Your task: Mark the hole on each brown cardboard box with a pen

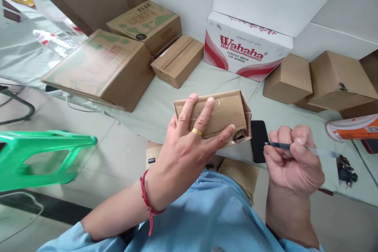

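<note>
A small cardboard box [221, 114] was being steadied at the near edge of the cloth-covered table [224, 76], in front of the blue-shirted body, under the left hand [189, 138]. Its fingers were spread over the upper face, with the thumb laid just beside a torn corner patch [240, 135]; whether a firm hold was kept by the fingers hidden from view could not be told, nor could it be seen whether the box was borne by the table or by the hand. By the right hand [295, 161], curled closed, a pen [279, 145] was gripped between thumb and fingers, its bared tip directed toward the box but held apart from it, above a dark phone [259, 141]. The step in hand was judged to be one of steadying the box while the pen was kept ready; no contact between tip and cardboard was shown. For the surface to be met by the pen, it was judged, the gap would have to be closed, the tip angled downward, the box held still, and the torn patch avoided.
</note>
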Available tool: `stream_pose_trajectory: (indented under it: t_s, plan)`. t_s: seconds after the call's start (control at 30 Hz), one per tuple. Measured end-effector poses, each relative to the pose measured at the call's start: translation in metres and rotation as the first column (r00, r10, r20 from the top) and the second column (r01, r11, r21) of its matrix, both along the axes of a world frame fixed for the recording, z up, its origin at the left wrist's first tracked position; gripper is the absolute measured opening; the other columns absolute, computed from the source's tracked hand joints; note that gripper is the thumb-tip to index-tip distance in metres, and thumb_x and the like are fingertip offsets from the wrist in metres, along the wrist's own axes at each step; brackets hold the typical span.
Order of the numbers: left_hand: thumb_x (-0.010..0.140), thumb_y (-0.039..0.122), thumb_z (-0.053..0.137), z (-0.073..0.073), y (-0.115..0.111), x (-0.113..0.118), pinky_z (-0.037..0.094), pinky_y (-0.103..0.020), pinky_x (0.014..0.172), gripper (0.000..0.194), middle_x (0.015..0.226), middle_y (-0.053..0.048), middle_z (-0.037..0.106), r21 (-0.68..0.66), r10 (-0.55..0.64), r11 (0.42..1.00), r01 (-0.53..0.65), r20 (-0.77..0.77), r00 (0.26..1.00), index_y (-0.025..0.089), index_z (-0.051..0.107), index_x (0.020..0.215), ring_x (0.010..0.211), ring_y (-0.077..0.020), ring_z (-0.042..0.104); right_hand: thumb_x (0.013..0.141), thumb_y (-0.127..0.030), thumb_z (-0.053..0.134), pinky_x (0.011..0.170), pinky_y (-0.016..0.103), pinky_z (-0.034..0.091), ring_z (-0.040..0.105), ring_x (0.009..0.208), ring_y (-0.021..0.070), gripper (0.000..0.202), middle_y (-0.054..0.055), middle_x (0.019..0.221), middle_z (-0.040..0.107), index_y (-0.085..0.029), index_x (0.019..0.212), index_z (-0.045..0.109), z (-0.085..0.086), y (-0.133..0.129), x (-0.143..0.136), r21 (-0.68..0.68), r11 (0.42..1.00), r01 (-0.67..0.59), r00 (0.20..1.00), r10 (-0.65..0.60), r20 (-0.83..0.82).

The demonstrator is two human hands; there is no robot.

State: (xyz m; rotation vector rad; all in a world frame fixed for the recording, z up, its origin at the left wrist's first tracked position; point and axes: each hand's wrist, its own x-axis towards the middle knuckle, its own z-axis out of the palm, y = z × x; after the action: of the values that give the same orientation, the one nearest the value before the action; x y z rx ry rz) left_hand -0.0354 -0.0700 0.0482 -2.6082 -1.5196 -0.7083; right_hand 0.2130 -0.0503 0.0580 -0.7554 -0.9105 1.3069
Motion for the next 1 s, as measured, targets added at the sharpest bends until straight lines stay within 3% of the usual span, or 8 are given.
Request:
stream_pose_trajectory:
  t_s: [0.07, 0.13, 0.23, 0.37, 0.53, 0.73, 1.0]
  plan:
    - [0.090, 0.011, 0.083, -0.001, -0.003, 0.002, 0.041, -0.081, 0.121, 0.077, 0.182, -0.017, 0.031, 0.007, 0.006, 1.000, -0.006, -0.005, 1.000, 0.040, 0.058, 0.157, 0.170, -0.0534, 0.016, 0.086, -0.024, 0.085, 0.034, 0.017, 0.020, 0.024, 0.047, 0.0096, 0.023, -0.009, 0.056, 0.035, -0.025, 0.077, 0.063, 0.000, -0.004, -0.006, -0.002, 0.998, 0.070, 0.996, -0.070, 0.058]
    - [0.089, 0.012, 0.084, -0.002, -0.004, 0.002, 0.042, -0.081, 0.120, 0.078, 0.182, -0.018, 0.031, 0.008, 0.002, 1.000, -0.002, -0.009, 1.000, 0.039, 0.057, 0.157, 0.170, -0.0543, 0.017, 0.091, -0.027, 0.080, 0.036, 0.017, 0.026, 0.034, 0.044, 0.0082, 0.011, -0.008, 0.059, 0.048, -0.024, 0.089, 0.070, -0.003, -0.011, -0.012, 0.017, 0.981, 0.194, 0.959, -0.194, 0.209]
    - [0.089, 0.012, 0.085, -0.001, -0.003, 0.001, 0.042, -0.081, 0.120, 0.078, 0.181, -0.019, 0.031, 0.018, -0.005, 1.000, 0.005, -0.010, 1.000, 0.038, 0.056, 0.157, 0.169, -0.0549, 0.019, 0.096, -0.031, 0.076, 0.044, 0.021, 0.041, 0.054, 0.049, 0.0102, 0.012, -0.002, 0.067, 0.067, -0.021, 0.103, 0.077, -0.011, -0.024, -0.019, 0.127, 0.936, 0.329, 0.790, -0.346, 0.506]
    - [0.090, 0.011, 0.083, 0.000, -0.003, 0.002, 0.040, -0.081, 0.121, 0.076, 0.181, -0.020, 0.031, 0.024, -0.001, 1.000, 0.001, -0.008, 1.000, 0.038, 0.057, 0.157, 0.170, -0.0546, 0.018, 0.098, -0.036, 0.073, 0.050, 0.025, 0.046, 0.057, 0.051, 0.0115, 0.017, -0.003, 0.063, 0.064, -0.020, 0.093, 0.077, -0.015, -0.032, -0.022, 0.300, 0.881, 0.366, 0.542, -0.464, 0.700]
    - [0.091, 0.010, 0.082, -0.001, -0.008, 0.004, 0.041, -0.080, 0.121, 0.078, 0.183, -0.017, 0.030, 0.019, 0.009, 1.000, -0.009, -0.020, 1.000, 0.040, 0.056, 0.158, 0.170, -0.0533, 0.018, 0.102, -0.034, 0.070, 0.053, 0.025, 0.046, 0.058, 0.054, 0.0120, 0.018, -0.003, 0.064, 0.064, -0.021, 0.093, 0.078, -0.013, -0.030, -0.023, 0.353, 0.880, 0.316, 0.432, -0.465, 0.772]
    - [0.091, 0.009, 0.081, -0.002, -0.010, 0.004, 0.043, -0.079, 0.119, 0.078, 0.183, -0.017, 0.031, 0.034, 0.014, 0.999, -0.013, -0.017, 1.000, 0.041, 0.056, 0.158, 0.169, -0.0542, 0.022, 0.100, -0.025, 0.071, 0.052, 0.022, 0.044, 0.053, 0.051, 0.0090, 0.010, -0.006, 0.062, 0.061, -0.022, 0.094, 0.078, -0.008, -0.032, -0.027, 0.387, 0.892, 0.234, 0.401, -0.451, 0.797]
    - [0.091, 0.009, 0.081, -0.004, -0.010, 0.006, 0.046, -0.077, 0.116, 0.076, 0.181, -0.018, 0.035, 0.059, 0.017, 0.998, -0.016, -0.016, 1.000, 0.041, 0.058, 0.157, 0.169, -0.0533, 0.023, 0.098, -0.021, 0.070, 0.051, 0.022, 0.042, 0.049, 0.048, 0.0079, 0.009, -0.008, 0.062, 0.061, -0.024, 0.093, 0.077, -0.004, -0.038, -0.023, 0.339, 0.932, 0.127, 0.447, -0.359, 0.819]
